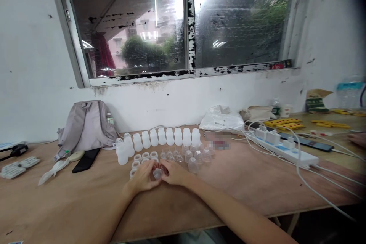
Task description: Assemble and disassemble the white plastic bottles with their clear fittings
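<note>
On the desk (243, 171), the left hand (144, 177) at nine o'clock and right hand (175, 173) at three grip a clear piece (157, 174), best held lightly (thin walls probably flex).

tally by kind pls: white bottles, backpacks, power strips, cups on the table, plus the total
White bottles: 10
Backpack: 1
Power strip: 1
Cup: 1
Total: 13
</note>
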Demonstrator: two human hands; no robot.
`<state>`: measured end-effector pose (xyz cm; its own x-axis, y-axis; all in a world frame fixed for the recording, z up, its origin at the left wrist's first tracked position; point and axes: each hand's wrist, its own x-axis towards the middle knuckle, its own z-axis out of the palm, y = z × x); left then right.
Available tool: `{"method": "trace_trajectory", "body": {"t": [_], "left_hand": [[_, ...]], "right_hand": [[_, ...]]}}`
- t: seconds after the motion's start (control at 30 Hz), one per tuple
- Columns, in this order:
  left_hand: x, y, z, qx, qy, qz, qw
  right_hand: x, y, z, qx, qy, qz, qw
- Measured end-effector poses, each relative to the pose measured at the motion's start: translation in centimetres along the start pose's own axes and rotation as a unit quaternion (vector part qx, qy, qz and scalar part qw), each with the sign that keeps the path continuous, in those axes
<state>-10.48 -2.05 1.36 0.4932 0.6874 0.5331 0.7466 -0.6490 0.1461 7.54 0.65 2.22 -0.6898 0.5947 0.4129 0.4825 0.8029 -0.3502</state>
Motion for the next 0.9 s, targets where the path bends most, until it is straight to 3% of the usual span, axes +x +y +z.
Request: {"method": "trace_trajectory", "body": {"t": [0.1,0.2,0.3,0.5,0.9], "left_hand": [[-0.2,-0.4,-0.4,0.005,-0.018,-0.010,1.000],[-0.3,-0.9,-0.9,0.010,-0.046,0.008,0.999],[-0.2,-1.2,-1.2,0.009,-0.067,0.025,0.997],[0.0,-2.0,-1.0,0.027,-0.057,0.012,0.998],[-0.4,-4.4,-1.4,0.026,-0.009,-0.075,0.997]], "right_hand": [[0.2,0.6,-0.8,-0.026,0.038,0.027,0.999],[0.5,1.8,-1.4,-0.066,0.077,0.151,0.983],[0.3,2.6,-1.9,-0.097,0.034,0.219,0.970],[-0.1,2.7,-1.9,-0.112,-0.030,0.223,0.968],[0.5,3.6,-1.0,-0.089,-0.017,0.226,0.970]]}}
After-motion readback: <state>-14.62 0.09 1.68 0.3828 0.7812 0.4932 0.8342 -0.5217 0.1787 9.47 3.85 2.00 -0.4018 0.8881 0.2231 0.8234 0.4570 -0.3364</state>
